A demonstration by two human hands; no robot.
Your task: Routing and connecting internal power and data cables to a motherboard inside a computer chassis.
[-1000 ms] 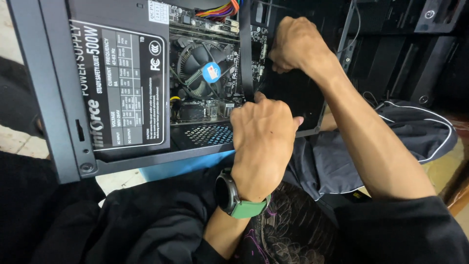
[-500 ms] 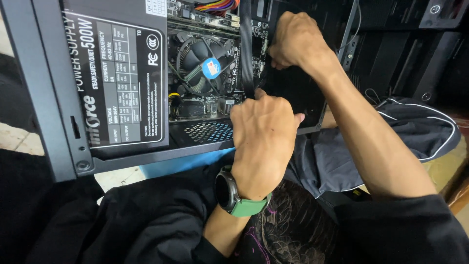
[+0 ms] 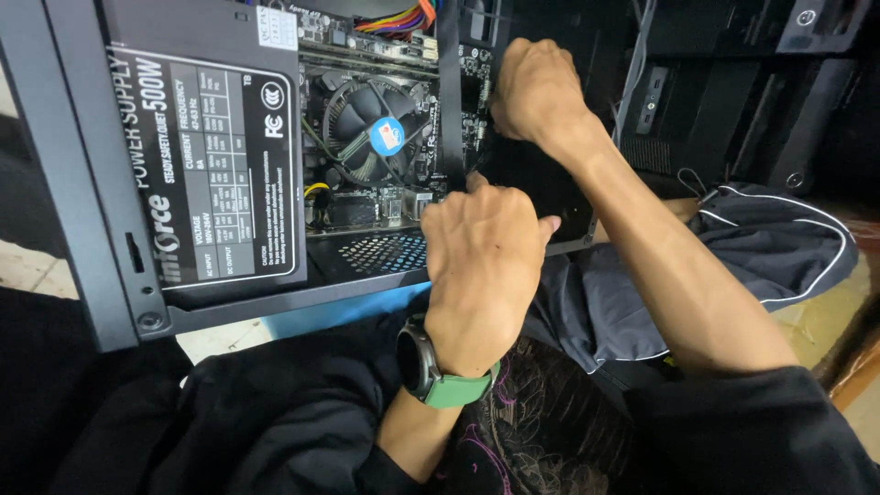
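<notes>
Up close from the head camera, both hands worked inside the open black metal computer case (image 3: pixel 82 229). At six o'clock the left hand (image 3: pixel 481 266), fingers curled tight, hid its grip; at one o'clock the right hand (image 3: pixel 536 92) was fisted likewise, beside the round finned cooler fan (image 3: pixel 376 128).

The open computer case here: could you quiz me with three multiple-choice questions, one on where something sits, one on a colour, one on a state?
1. Where is the power supply relative to the cooler fan?
A. left of it
B. right of it
C. on top of it

2. What colour is the watch strap on the left hand?
A. red
B. green
C. white

3. How is the right hand shaped?
A. flat, open palm
B. closed in a fist
C. pointing with one finger

Answers: 1 A, the labelled box fills the case's left side; 2 B, the band is green; 3 B, its fingers curl inward at the case's edge.
</notes>
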